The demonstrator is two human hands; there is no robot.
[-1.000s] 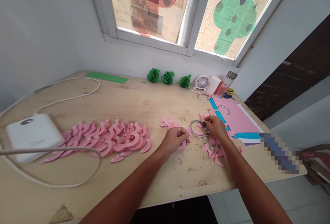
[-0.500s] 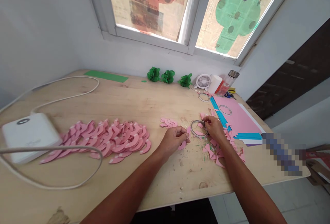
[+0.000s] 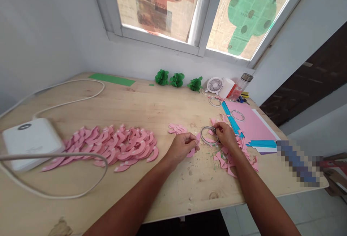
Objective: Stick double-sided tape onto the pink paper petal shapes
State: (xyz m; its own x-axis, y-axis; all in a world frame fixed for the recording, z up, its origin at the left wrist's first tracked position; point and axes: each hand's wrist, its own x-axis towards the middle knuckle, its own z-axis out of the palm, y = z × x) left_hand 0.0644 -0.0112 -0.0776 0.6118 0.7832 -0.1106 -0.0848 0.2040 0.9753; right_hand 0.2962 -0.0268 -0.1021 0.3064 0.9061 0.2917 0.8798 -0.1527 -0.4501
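My left hand (image 3: 181, 150) has thumb and fingers pinched on a pink paper piece (image 3: 198, 139); another curved pink piece (image 3: 191, 153) shows just beneath the fingertips. To its right, my right hand (image 3: 225, 134) is closed on the far right rim of a thin grey tape roll (image 3: 202, 140). The roll's underside contact with the table is unclear. Pink paper scraps (image 3: 222, 159) and tiny green bits lie under and around my right hand. A few curved pink strips (image 3: 176, 129) rest beyond my left hand. Farther left spreads a big pile of curved pink pieces (image 3: 132, 147), some with pale patches.
At left, a white box-shaped device (image 3: 32, 140) has a looping white cable (image 3: 89, 156). Green paper balls (image 3: 177, 79), a small fan (image 3: 215, 85) and a glass bottle (image 3: 240, 88) line the back. Pink sheets (image 3: 255, 123) with another ring (image 3: 238, 115) lie right.
The view has shifted slightly. Both hands keep nearly the same place and the same grip on the paper piece and the tape roll.
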